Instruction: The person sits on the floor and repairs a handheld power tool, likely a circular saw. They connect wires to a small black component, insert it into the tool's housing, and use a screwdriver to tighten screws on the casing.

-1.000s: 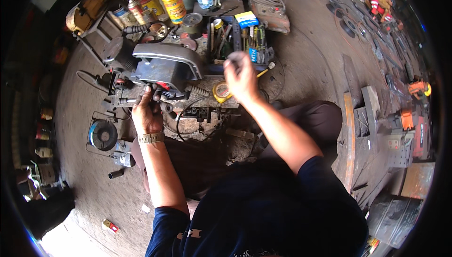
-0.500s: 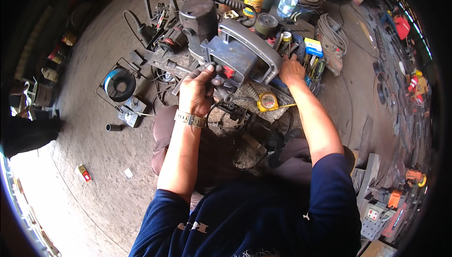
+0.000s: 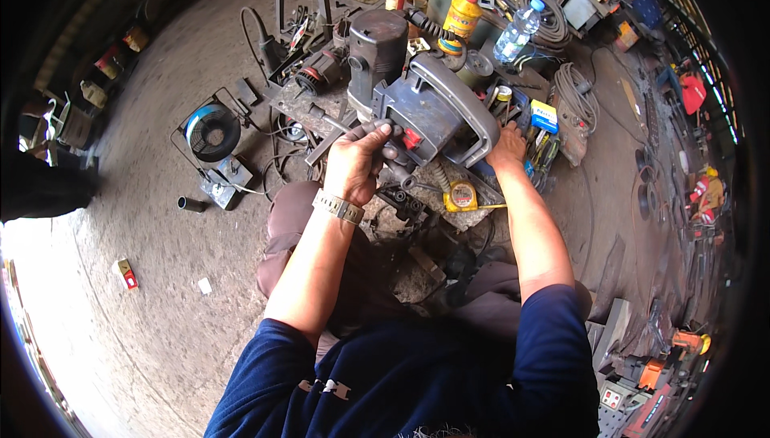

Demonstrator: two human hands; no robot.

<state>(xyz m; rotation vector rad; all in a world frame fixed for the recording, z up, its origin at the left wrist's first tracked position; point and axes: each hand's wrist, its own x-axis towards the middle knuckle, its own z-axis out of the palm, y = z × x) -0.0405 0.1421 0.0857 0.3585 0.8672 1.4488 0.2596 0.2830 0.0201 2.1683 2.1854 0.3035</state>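
Observation:
My left hand (image 3: pixel 353 163) is closed around a dark metal rod-like tool (image 3: pixel 330 120), its shaft sticking out to the left. More dark, rounded metal shows below my fingers; I cannot tell whether it is one piece with the shaft. Just beyond stands a grey power machine with an upright motor housing (image 3: pixel 378 45), a big loop handle (image 3: pixel 461 101) and a red switch (image 3: pixel 411 139). My right hand (image 3: pixel 508 149) reaches past the handle into a tool tray (image 3: pixel 520 103), fingers bent and partly hidden among the tools. What they grip cannot be made out.
A yellow tape measure (image 3: pixel 461 196) lies below the machine. Behind are a yellow bottle (image 3: pixel 461 17) and a water bottle (image 3: pixel 517 30). A blue-and-yellow box (image 3: pixel 544 116) rests on the tray. To the left sit a small round fan (image 3: pixel 212 133) and a red-trimmed power tool (image 3: pixel 318 71).
The whole view has shifted, so the machine and tools appear lower and further right. My left hand keeps its grip by the machine. My right hand remains in the tray, its fingers less visible.

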